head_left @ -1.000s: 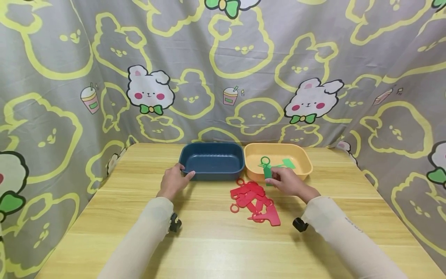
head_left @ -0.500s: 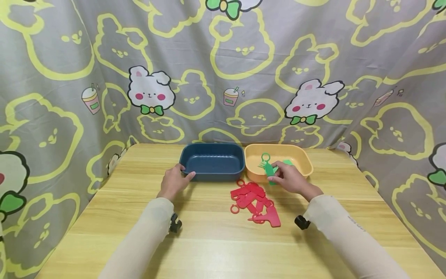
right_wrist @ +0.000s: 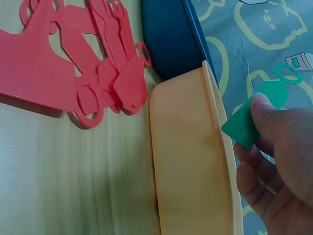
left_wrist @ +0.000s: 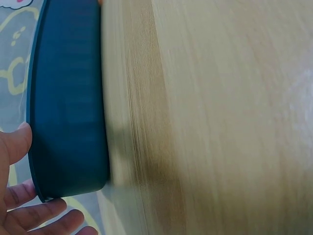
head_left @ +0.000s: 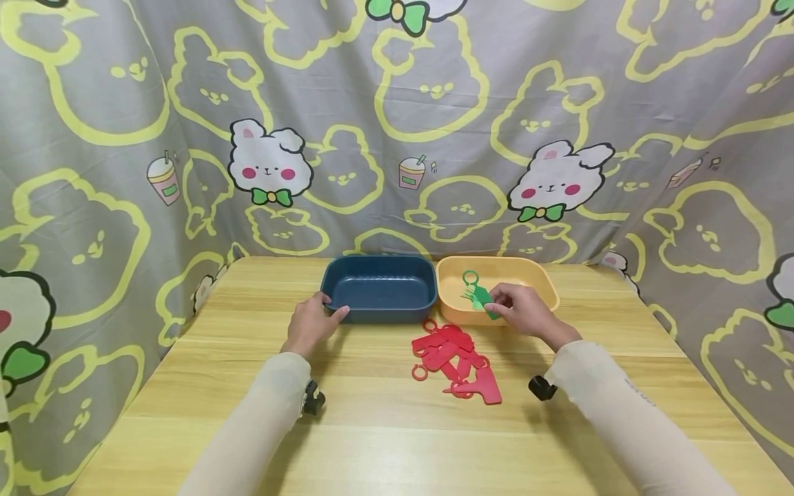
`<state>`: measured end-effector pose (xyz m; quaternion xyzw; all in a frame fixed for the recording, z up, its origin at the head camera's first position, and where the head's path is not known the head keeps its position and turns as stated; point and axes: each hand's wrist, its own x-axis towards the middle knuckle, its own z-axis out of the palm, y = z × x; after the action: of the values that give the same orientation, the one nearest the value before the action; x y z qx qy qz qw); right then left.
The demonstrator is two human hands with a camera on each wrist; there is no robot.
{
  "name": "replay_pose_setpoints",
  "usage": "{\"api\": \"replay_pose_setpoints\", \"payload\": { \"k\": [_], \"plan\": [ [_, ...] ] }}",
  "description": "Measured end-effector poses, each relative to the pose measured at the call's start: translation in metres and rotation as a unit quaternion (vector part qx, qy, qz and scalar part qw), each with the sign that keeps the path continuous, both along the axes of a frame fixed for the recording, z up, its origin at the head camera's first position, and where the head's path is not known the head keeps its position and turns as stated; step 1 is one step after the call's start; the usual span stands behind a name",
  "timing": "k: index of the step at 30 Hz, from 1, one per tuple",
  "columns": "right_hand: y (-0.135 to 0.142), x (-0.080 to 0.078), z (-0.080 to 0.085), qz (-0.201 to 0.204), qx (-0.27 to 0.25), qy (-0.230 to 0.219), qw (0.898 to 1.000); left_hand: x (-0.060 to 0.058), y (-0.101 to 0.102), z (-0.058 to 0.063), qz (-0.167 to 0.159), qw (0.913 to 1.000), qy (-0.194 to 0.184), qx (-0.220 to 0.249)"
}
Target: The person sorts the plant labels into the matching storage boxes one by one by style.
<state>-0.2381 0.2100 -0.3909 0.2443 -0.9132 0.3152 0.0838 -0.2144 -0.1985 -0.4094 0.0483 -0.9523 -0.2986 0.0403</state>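
Note:
My right hand [head_left: 522, 307] pinches a flat green plastic tag [head_left: 483, 298] with a ring at its top, over the front of the orange bin [head_left: 540, 272]. In the right wrist view the thumb presses on the face of the green tag [right_wrist: 242, 126]. Thin green strips [head_left: 469, 294] show beside the held tag. My left hand [head_left: 310, 321] touches the near left corner of the dark blue bin [head_left: 387, 316]. In the left wrist view its thumb is at the bin's rim and the spread fingers lie by the corner. A pile of red flat tags [head_left: 442, 352] with rings lies in front of the bins.
The two bins stand side by side at the back of the wooden table [head_left: 372, 413]. A patterned curtain [head_left: 347, 89] hangs close behind and on both sides. One red tag [head_left: 486, 387] lies nearest me at the pile's edge.
My right hand has moved slightly right and tilted the green tag farther to the left over the orange bin. The left hand and the red pile have stayed in place.

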Motion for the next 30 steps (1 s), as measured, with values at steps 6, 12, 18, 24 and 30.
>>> {"api": "replay_pose_setpoints", "payload": {
  "k": [6, 12, 18, 24, 30],
  "plan": [
    [0.006, -0.003, 0.003, -0.025, -0.001, -0.014, 1.0, 0.001, 0.001, 0.001, 0.0, 1.0, -0.004, 0.0],
    [0.012, -0.006, 0.006, -0.035, -0.012, -0.016, 0.999, 0.001, 0.001, 0.002, 0.001, 1.0, -0.007, 0.001],
    [0.017, -0.009, 0.008, -0.046, -0.016, -0.004, 0.999, 0.0, 0.001, 0.001, 0.002, 1.0, -0.002, 0.0],
    [0.02, -0.01, 0.012, -0.049, -0.002, 0.003, 0.999, 0.0, 0.001, 0.0, 0.001, 1.0, 0.001, 0.001],
    [0.022, -0.011, 0.015, -0.06, 0.017, 0.007, 0.998, 0.001, 0.001, 0.0, 0.001, 1.0, 0.0, 0.003]
  ]
}}
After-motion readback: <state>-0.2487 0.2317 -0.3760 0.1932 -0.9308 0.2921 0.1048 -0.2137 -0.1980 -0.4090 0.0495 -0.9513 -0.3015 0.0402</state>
